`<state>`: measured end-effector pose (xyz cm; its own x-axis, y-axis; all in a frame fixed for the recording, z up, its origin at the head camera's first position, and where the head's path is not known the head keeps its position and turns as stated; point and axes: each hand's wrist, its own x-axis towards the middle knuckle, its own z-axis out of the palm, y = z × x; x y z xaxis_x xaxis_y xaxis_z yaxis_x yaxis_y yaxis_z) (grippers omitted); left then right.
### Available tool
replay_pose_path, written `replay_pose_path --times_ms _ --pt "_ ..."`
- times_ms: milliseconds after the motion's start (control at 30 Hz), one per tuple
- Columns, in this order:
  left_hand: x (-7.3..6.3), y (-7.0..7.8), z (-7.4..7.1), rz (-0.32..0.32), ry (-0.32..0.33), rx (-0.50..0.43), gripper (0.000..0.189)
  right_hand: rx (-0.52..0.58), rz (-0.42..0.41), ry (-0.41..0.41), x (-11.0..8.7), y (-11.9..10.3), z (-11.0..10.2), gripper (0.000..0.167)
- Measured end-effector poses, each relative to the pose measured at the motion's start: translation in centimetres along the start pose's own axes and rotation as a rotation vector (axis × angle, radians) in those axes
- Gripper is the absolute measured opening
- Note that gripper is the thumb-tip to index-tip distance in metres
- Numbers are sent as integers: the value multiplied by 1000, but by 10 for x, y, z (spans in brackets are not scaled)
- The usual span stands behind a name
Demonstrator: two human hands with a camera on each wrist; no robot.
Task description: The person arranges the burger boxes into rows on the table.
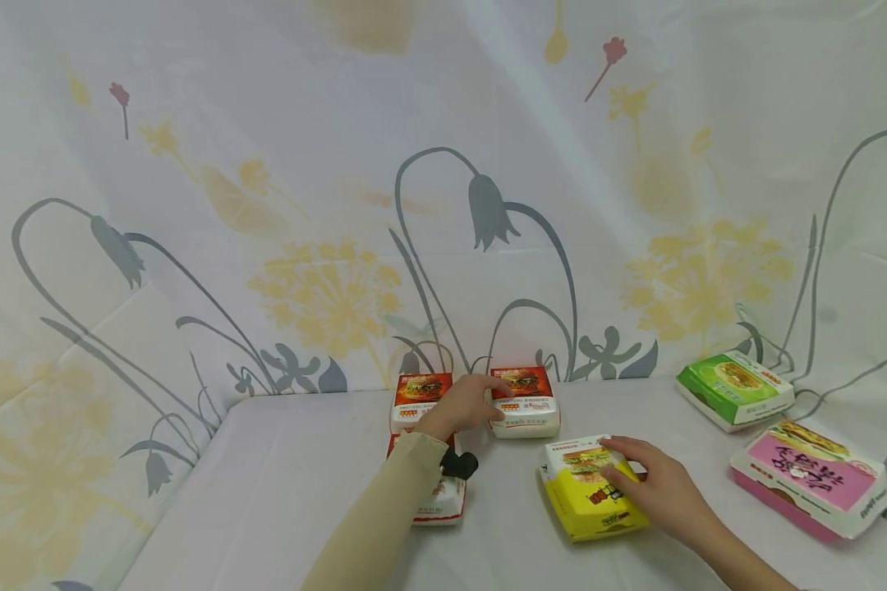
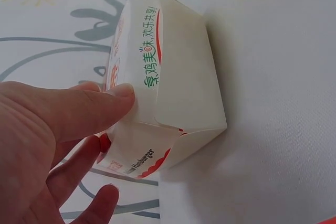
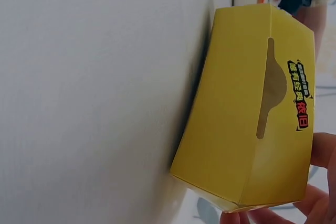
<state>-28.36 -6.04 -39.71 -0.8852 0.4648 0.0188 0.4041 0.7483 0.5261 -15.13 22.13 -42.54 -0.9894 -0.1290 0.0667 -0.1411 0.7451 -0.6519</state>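
My left hand (image 1: 461,407) reaches to a red-and-white hamburger box (image 1: 526,420) at the back middle of the table. In the left wrist view, its thumb lies on the box's upper edge, with fingers curled about the near corner. To the right, my right hand (image 1: 668,491) holds a yellow-and-white burger box (image 1: 585,501) by its right side. Its thumb is over the lid, and fingertips show at the side of the yellow box (image 3: 226,98) in the right wrist view. Two more red-and-white boxes stand by my left forearm: one behind (image 1: 414,417), one partly hidden under the wrist (image 1: 443,507).
At the right stand a green-and-white box (image 1: 739,392) and, nearer, a pink-and-white box (image 1: 813,476). A white cloth (image 1: 281,476) covers the table. Behind it hangs a flower-printed curtain (image 1: 325,197). A dark band (image 1: 458,465) sits on my left wrist.
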Motion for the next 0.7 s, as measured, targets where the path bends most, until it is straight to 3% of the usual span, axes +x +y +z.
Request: replay_pose_path --times_ms 700 --pt "-1 1 0 -6 1 -16 35 50 44 29 9 -32 31 51"
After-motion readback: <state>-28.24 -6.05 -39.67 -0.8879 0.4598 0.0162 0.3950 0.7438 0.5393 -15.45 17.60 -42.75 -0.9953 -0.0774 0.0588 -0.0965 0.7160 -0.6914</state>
